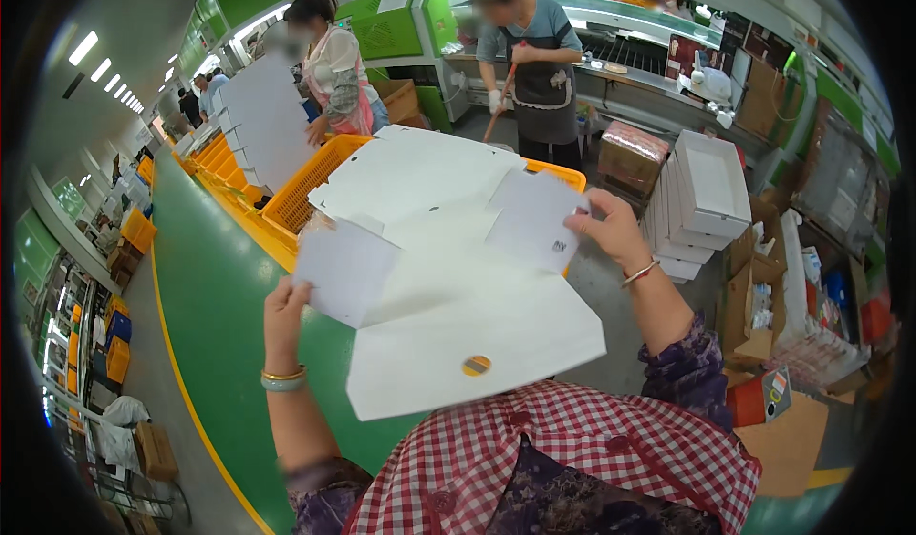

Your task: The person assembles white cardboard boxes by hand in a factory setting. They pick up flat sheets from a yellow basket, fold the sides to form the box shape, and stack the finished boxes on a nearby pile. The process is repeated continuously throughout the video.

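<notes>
We find a white die-cut carton blank (458, 315) held flat in the air, close before the person's chest and above the green tabletop (215, 296). The left hand (284, 315) pinches the blank's left flap (343, 270), fingers closed on its near edge. The right hand (611, 231) pinches the right flap (534, 218), thumb and fingers closed on its right edge. Both flaps are raised from the main panel. A small round cutout shows near the blank's near edge. Just beyond the blank stands an orange crate (305, 191) on the tabletop. To the right, a stack of folded white boxes (701, 201) is noted. Two other persons stand at the far side, apart from these hands.
</notes>
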Demonstrator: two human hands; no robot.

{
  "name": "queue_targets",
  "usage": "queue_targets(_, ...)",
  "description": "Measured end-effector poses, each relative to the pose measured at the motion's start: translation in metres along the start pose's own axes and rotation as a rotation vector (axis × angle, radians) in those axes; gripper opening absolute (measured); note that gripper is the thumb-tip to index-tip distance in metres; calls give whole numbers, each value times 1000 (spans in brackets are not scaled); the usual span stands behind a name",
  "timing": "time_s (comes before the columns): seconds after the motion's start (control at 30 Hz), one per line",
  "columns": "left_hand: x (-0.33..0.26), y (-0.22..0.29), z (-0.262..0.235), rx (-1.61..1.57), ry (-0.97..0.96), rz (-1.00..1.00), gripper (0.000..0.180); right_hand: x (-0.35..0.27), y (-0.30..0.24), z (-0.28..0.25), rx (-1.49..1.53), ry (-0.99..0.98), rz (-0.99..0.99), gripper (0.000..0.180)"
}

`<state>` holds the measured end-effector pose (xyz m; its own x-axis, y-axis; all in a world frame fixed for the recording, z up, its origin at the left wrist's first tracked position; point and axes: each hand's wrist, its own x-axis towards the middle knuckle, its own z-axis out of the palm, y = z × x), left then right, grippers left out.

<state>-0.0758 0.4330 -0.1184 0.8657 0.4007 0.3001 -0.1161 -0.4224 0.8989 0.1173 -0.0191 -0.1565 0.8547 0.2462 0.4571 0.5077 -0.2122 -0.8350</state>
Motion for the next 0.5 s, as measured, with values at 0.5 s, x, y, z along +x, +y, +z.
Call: queue_targets(0.5, 42, 20, 38, 159, -696, 378, 14, -29, -95, 31, -66, -35, -261, 14)
